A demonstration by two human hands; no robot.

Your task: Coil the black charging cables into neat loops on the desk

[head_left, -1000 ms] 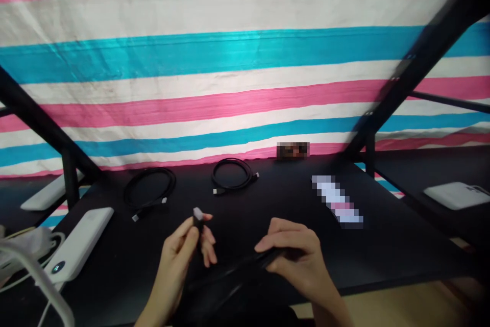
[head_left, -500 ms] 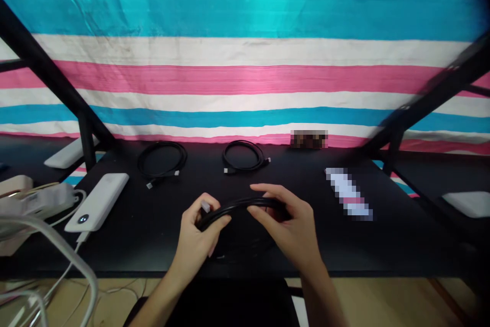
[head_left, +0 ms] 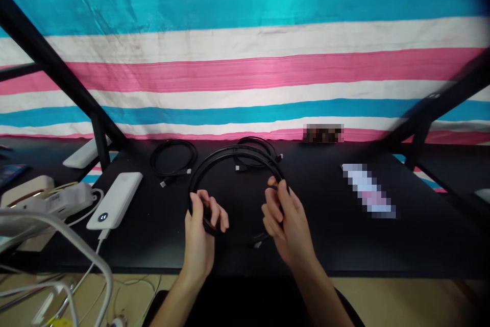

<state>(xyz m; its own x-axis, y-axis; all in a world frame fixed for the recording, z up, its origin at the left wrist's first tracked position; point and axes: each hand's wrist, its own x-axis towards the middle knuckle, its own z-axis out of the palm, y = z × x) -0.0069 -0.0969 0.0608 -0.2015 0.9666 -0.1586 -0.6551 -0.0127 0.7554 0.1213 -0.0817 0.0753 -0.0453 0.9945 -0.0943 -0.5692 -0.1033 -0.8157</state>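
Observation:
A thick black cable is bent into a loop above the desk, its arc rising between my two hands. My left hand grips the loop's left side, thumb across the strands and fingers curled inside it. On the right side, my right hand is closed around the strands with its fingers bent inward. A connector with a light metal tip dangles low between the hands. Behind lie two more black cables, one coiled cable at left and another coiled cable partly covered by the held loop.
A white power bank with a lit display and plugged-in cable lies left on the black desk. A white power strip and thick white cables are at far left. A blurred flat object lies right. Black frame bars slant up both sides.
The held cable has gone from a flattened bundle to a raised, wider loop. My hands have turned more upright and moved from its top to its sides. The view has shifted slightly.

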